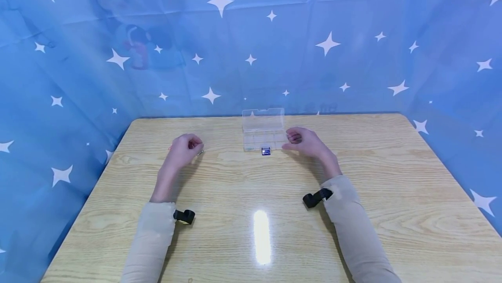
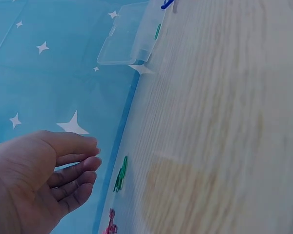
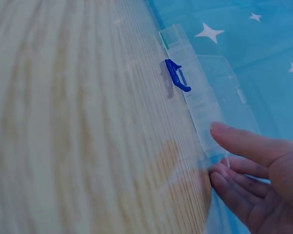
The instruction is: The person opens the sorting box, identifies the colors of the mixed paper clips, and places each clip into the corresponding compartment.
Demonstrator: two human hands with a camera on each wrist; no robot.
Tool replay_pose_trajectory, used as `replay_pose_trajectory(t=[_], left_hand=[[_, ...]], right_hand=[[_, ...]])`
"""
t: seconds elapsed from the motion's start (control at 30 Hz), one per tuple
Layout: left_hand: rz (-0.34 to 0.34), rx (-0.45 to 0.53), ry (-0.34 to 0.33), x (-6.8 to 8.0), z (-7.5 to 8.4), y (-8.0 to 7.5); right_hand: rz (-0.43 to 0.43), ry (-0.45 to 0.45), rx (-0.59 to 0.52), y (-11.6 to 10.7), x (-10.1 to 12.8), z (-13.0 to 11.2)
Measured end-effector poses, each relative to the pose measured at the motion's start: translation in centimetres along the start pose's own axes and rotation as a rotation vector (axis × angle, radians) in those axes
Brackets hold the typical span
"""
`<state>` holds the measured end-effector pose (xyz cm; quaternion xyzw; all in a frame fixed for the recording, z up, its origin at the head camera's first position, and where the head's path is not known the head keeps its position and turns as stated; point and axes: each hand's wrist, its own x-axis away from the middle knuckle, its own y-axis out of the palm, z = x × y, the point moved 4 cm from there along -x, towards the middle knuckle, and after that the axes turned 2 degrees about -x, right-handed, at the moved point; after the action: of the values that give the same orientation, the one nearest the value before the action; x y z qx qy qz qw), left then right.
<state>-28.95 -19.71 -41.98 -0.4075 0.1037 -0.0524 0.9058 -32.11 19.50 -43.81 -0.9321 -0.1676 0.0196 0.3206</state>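
While both hands hover over the pale wooden table (image 1: 353,213), neither grips anything. Right hand (image 1: 305,141): fingers loosely curled and empty, fingertips (image 3: 219,130) just beside the near right corner of the clear plastic compartment box (image 1: 263,134); whether they touch it cannot be told. Left hand (image 1: 184,148): fingers relaxed and half curled, palm empty, well apart from the box on its left.

Head view: the box stands near the table's far edge between the hands, its hinged lid (image 1: 262,120) open and raised toward the blue star-printed cloth backdrop (image 1: 353,56); a small blue clip (image 1: 266,151) lies against its front wall.

Right wrist view alone shows the clip's latch-like shape (image 3: 177,75) and a green item (image 3: 164,41) inside a compartment. Left wrist view alone shows a small green piece (image 2: 120,173) and a pink piece (image 2: 111,227) lying on the table beyond the left fingers (image 2: 83,165). Nothing lies between either hand and the box.
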Motion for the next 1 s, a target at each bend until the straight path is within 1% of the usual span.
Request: replay_pose_trajectory(t=[0.23, 0.4, 0.67, 0.9, 1.0], left_hand=[[-0.038, -0.055, -0.044, 0.4, -0.7, -0.1], [-0.059, -0.07, -0.063, 0.7, -0.9, -0.1], [-0.085, -0.091, -0.042, 0.8, -1.1, 0.2], [-0.099, -0.1, -0.058, 0.8, -1.2, 0.1], [-0.102, -0.105, -0.052, 0.7, -1.2, 0.1]], right_hand=[[0.004, 0.015, -0.006, 0.0, 0.0, 0.1], [0.004, 0.012, -0.007, 0.0, 0.0, 0.0], [0.0, 0.0, 0.013, 0.0, -0.2, 0.2], [0.007, 0.002, 0.01, 0.0, -0.2, 0.1], [0.01, 0.004, 0.011, 0.0, -0.2, 0.2]])
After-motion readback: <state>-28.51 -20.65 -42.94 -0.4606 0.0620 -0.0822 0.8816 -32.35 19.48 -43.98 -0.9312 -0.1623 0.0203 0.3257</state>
